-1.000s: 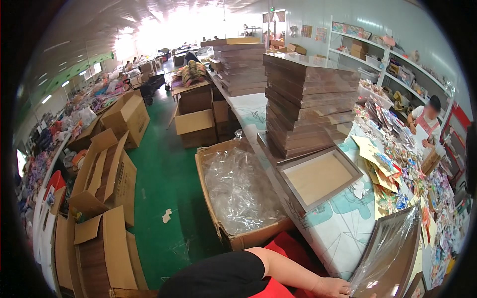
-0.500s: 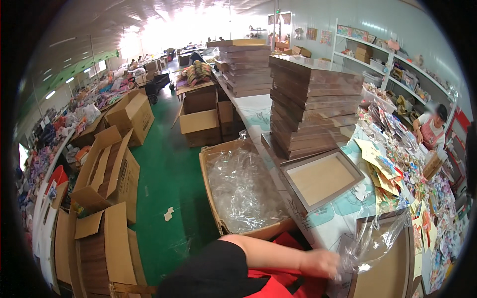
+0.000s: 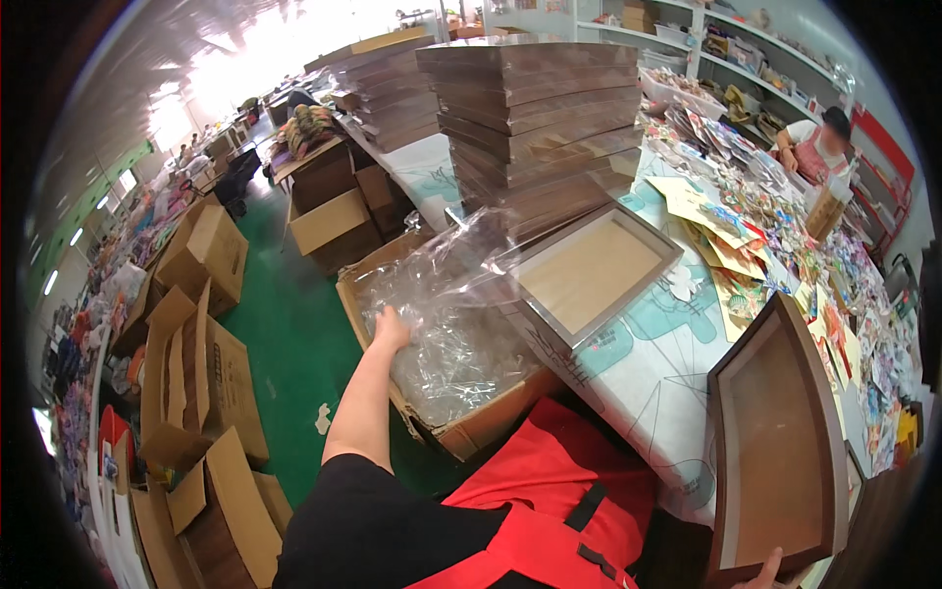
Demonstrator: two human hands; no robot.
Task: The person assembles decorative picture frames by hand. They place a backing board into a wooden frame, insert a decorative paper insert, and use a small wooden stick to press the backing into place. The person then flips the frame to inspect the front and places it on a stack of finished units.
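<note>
My left hand (image 3: 391,329) is over the left side of an open cardboard box full of crumpled clear plastic. It grips a thin clear plastic bag or sheet (image 3: 461,260) that trails toward the table. At the lower right, my right hand (image 3: 763,571) clasps the near end of a brown shadow-box frame (image 3: 775,442), which is tilted up on its edge. Only a few of its fingers show. A second brown frame (image 3: 596,270) with a beige back lies on the table between the box and the paper pieces.
Tall stacks of brown frames (image 3: 540,118) stand on the patterned table cover (image 3: 638,393). Yellow cards (image 3: 706,221) and many colourful cut-outs cover the right side. A co-worker (image 3: 819,147) sits beyond them. Open cardboard boxes (image 3: 201,383) line the green floor at left.
My left hand has swung left from the frame to the box, drawing the clear plastic with it. The frame has been tilted up, with my right hand on it. The view has shifted right.
</note>
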